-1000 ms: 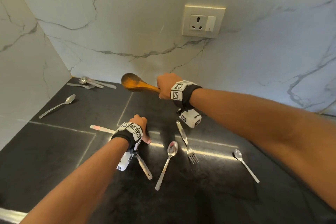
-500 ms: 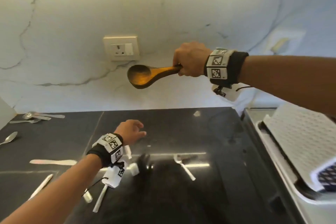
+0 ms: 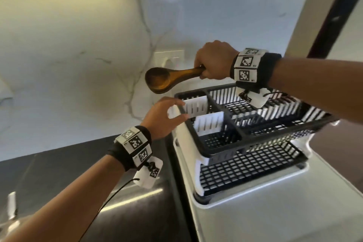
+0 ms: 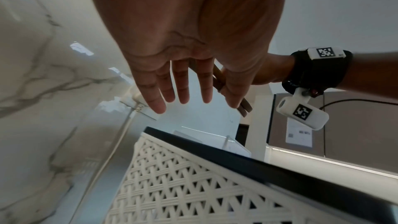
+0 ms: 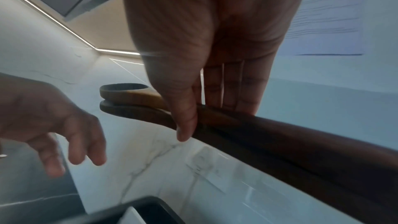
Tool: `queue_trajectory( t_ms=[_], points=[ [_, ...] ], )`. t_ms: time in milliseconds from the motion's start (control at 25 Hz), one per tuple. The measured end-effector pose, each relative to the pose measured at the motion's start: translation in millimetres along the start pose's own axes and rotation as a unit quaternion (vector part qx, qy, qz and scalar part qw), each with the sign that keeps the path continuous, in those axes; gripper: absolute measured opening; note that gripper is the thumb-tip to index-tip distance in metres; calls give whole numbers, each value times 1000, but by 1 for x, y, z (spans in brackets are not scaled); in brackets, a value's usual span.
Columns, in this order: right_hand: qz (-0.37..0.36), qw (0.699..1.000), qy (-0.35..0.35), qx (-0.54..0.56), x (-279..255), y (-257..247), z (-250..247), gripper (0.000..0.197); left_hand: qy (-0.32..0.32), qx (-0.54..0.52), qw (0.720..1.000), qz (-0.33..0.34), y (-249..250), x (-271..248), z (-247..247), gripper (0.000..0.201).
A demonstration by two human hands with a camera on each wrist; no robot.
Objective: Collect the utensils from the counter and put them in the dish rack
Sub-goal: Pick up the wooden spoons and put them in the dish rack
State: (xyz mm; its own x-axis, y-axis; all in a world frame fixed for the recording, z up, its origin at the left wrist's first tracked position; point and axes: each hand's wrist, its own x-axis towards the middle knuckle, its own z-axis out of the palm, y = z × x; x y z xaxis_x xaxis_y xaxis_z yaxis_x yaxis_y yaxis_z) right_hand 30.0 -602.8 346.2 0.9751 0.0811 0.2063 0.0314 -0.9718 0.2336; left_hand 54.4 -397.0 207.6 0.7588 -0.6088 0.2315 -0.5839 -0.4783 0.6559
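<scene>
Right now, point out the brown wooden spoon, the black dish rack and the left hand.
brown wooden spoon (image 3: 158, 78), head view, bowl.
black dish rack (image 3: 216, 102), head view, top divider.
left hand (image 3: 160, 119), head view, back of hand.

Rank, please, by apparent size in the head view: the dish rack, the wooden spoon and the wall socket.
1. Dish rack, by far the largest.
2. Wooden spoon, gripped in the right hand.
3. Wall socket, smallest as seen; it sits farther back and partly hidden, so its true size is unsure.
</scene>
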Motion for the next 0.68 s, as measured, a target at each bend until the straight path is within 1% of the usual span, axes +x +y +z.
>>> queue_trajectory(
  t_ms=[80, 160, 280, 360, 440, 600, 680],
  points=[
    [31, 1000, -4, -2, -15, 45, 6, 20, -20, 38, 999, 21, 10, 13, 14, 46],
    [67, 998, -19, -8, -27, 80, 15, 22, -30, 71, 997, 23, 10, 20, 23, 56],
    [112, 991, -65, -25, -41, 122, 35, 19, -39, 69, 997, 6, 4, 28, 34, 75],
    [132, 985, -102, -53, -49, 141, 47, 19, -43, 70, 997, -2, 5, 28, 37, 84],
    [148, 976, -140, -74, -53, 155, 60, 20, -46, 66, 997, -6, 4, 29, 43, 85],
    [146, 966, -194, -87, -49, 166, 83, 21, -59, 54, 997, -18, 3, 25, 55, 86],
    [127, 965, -210, -90, -38, 167, 95, 21, -56, 40, 997, -21, 0, 23, 60, 85]
  ],
)
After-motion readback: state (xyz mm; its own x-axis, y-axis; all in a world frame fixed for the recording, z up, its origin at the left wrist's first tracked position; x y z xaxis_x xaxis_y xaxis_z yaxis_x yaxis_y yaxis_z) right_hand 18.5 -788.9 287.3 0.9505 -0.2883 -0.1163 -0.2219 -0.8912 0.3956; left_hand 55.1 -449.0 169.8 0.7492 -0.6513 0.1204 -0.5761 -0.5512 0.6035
